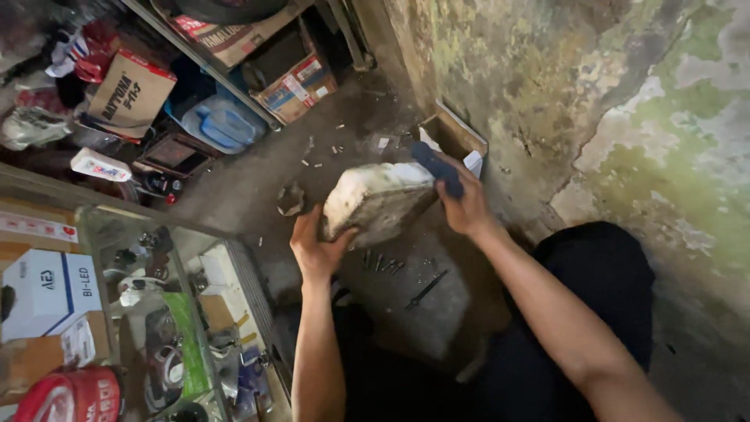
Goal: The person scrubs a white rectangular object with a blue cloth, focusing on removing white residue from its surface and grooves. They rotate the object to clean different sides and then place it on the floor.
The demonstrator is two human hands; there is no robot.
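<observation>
Head view: only 1 camera, looking down at a grimy concrete floor (258,187) next to a peeling green wall (625,101).
Left hand (316,248): fingers curled under the lower left corner of a chunky whitish block (373,202), thumb on its face, carrying most of the weight from below.
Right hand (466,205): closed around a dark blue handle (437,169) while also pressed against the block's right end. Can't tell what tool is on the end of it.
Block: held up off the floor, tilted, between both hands, just in front of a small open wooden box (453,137) at the foot of the wall.
Under the block: a few loose bolts (383,263) and a thin dark rod (426,290) lying on the floor, plus a rubble chunk (291,201) to the left.
Slip risk: the right hand is doing 2 jobs, so its hold on the block looks weak. If it shifts, I reckon the block rolls off the left palm and lands on the bolts or the person's legs.
Pinch risk: left fingers are underneath, so setting it down flat could trap them.
Clutter: glass cabinet (156,312) at lower left, cardboard boxes (129,92) on shelves up top. Tight spot, and a swing left could crack the glass.
</observation>
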